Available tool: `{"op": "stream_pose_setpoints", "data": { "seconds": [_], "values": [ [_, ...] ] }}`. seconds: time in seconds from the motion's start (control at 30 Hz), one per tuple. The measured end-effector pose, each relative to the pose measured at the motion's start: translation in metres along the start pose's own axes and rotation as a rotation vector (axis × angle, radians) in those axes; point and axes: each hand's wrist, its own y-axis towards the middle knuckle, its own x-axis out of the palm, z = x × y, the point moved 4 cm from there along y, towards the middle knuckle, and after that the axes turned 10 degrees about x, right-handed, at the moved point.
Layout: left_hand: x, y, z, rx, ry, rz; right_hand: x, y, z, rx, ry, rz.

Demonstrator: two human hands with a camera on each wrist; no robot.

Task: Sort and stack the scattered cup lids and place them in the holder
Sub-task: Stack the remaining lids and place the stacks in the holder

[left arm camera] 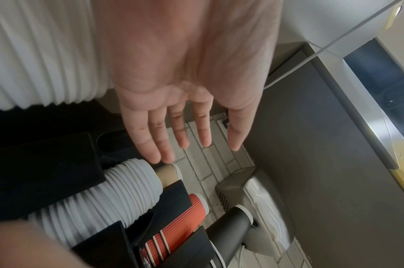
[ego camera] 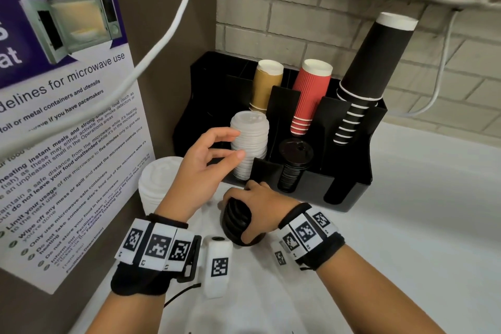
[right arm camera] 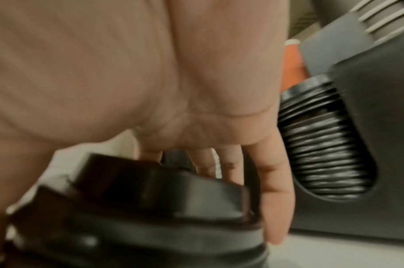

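The black holder (ego camera: 349, 192) stands against the brick wall. A tall stack of white lids (ego camera: 250, 141) fills its front left slot, also visible as a ribbed white stack (left arm camera: 118, 195) in the left wrist view. A stack of black lids (ego camera: 294, 168) sits in the front middle slot. My left hand (ego camera: 234, 144) hovers beside the white stack with fingers spread and holds nothing. My right hand (ego camera: 252, 209) grips a short stack of black lids (ego camera: 234, 222) on the counter just before the holder, with its fingers (right arm camera: 274, 199) wrapped round those lids (right arm camera: 150, 208).
Another stack of white lids (ego camera: 158, 182) stands on the counter at the left by the poster board (ego camera: 67, 144). Tan (ego camera: 264, 84), red (ego camera: 311, 95) and black paper cups (ego camera: 371, 68) fill the holder's rear slots. A white cable (ego camera: 162, 46) hangs above. White counter (ego camera: 420, 225) stretches right.
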Motion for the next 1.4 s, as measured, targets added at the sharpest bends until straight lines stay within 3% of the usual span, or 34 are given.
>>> {"op": "stream_pose_setpoints", "data": {
  "seconds": [0.17,0.27,0.37,0.57,0.83,1.03,1.2,1.33,1.4],
  "values": [
    [0.003,-0.001,-0.003,-0.014,-0.004,-0.025,-0.026,-0.022,0.023,-0.112,0.457,0.171],
    [0.017,-0.006,-0.010,-0.093,0.014,-0.242,-0.037,-0.044,0.030,-0.272,0.929,0.214],
    [0.034,-0.014,-0.011,-0.087,-0.057,-0.400,-0.038,-0.055,0.032,-0.345,1.117,0.234],
    [0.040,-0.016,-0.014,-0.097,-0.151,-0.360,-0.037,-0.062,0.033,-0.290,1.149,0.292],
    [0.043,-0.015,-0.015,-0.065,-0.054,-0.358,-0.040,-0.066,0.030,-0.236,1.028,0.432],
    [0.041,-0.014,-0.015,-0.088,-0.122,-0.317,-0.036,-0.069,0.035,-0.260,1.106,0.430],
    [0.042,-0.013,-0.017,-0.071,-0.130,-0.305,-0.047,-0.067,0.033,-0.292,1.016,0.481],
    [0.027,-0.008,-0.017,-0.074,-0.051,-0.151,-0.083,-0.065,0.060,-0.201,0.940,0.704],
    [0.018,-0.005,-0.016,-0.066,-0.016,-0.076,-0.103,-0.063,0.076,-0.138,0.866,0.727]
  ]
}}
